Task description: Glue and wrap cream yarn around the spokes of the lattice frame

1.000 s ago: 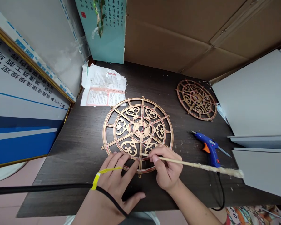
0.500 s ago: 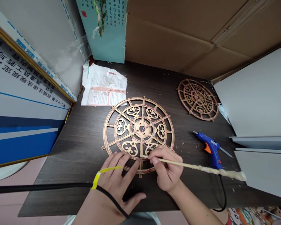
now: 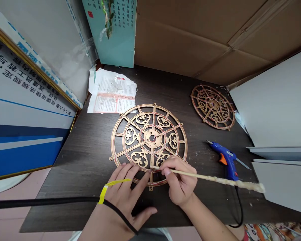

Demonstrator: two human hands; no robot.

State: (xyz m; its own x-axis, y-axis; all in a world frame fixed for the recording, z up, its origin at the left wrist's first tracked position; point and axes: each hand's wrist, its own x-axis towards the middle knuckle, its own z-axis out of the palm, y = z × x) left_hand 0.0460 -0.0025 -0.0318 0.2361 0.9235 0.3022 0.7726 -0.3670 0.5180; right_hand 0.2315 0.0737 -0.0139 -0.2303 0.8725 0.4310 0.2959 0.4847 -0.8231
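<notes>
We have the disc [image 3: 153,146] lying flat on the table [image 3: 80,150], around the middle and toward the near edge. Thin red wires run along its rings and spokes. Our left hand [image 3: 121,194] rests palm down, fingers spread and holding nothing, with fingertips on the disc's near rim; the thumb stands apart, toward the table's near edge. A black cord [image 3: 65,201] with a yellow tag [image 3: 103,194] crosses that hand's back. Our right hand [image 3: 182,180] has thumb and fingers clamped on a stick [image 3: 203,176], close to its thin end. That end lies over the near spoke, just beside our left index fingertip; we cannot tell how firmly it touches. The stick's thick, lumpy end reaches toward the right edge, passing over the foot of a blue glue gun [image 3: 229,160], which lies near that edge. A second disc [image 3: 213,103] lies by the far right corner, and torn paper [image 3: 110,88] by the far left corner.
</notes>
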